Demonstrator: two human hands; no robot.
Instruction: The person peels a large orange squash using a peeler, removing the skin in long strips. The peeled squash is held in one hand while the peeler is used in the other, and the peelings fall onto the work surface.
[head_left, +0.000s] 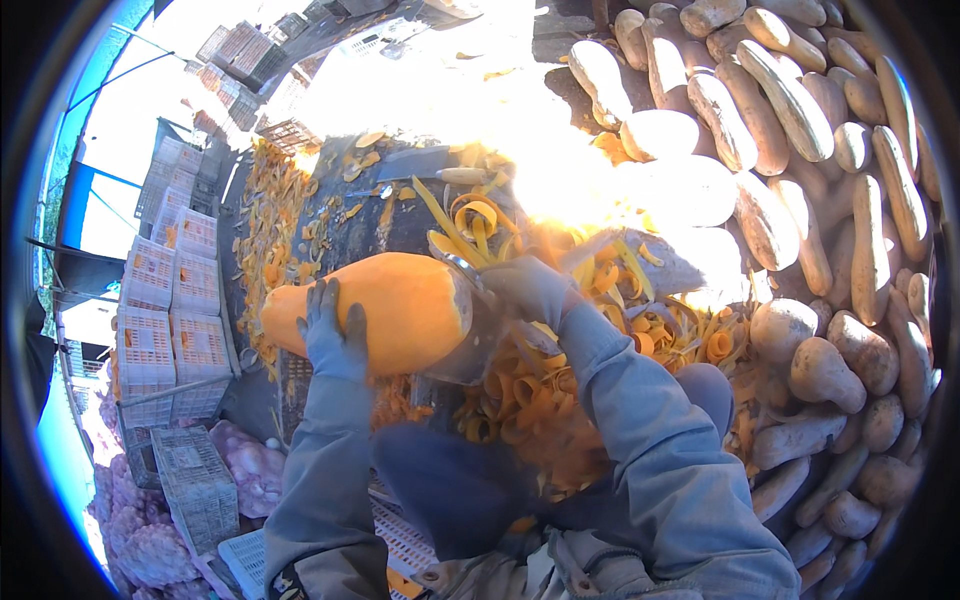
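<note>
A large peeled butternut squash (390, 311), smooth and orange, lies sideways before me with its narrow neck to the left. My left hand (334, 330), in a grey glove, grips the squash near its neck with the fingers spread over the top. At the wide end, my gloved right hand (525, 289) is closed around a metal hand tool, likely a peeler (463, 268), mostly hidden by the fingers. The tool's bright end is at the pale tip of the squash. Curled orange peels (525, 382) lie below and beyond my right hand.
Unpeeled squashes (795, 217) are piled along the right. A cleaver (412, 163) with a wooden handle lies beyond the peeled squash. Stacked plastic crates (172, 300) stand at the left, near pinkish filled net bags (150, 540). Peel scraps (274, 247) litter the dark surface.
</note>
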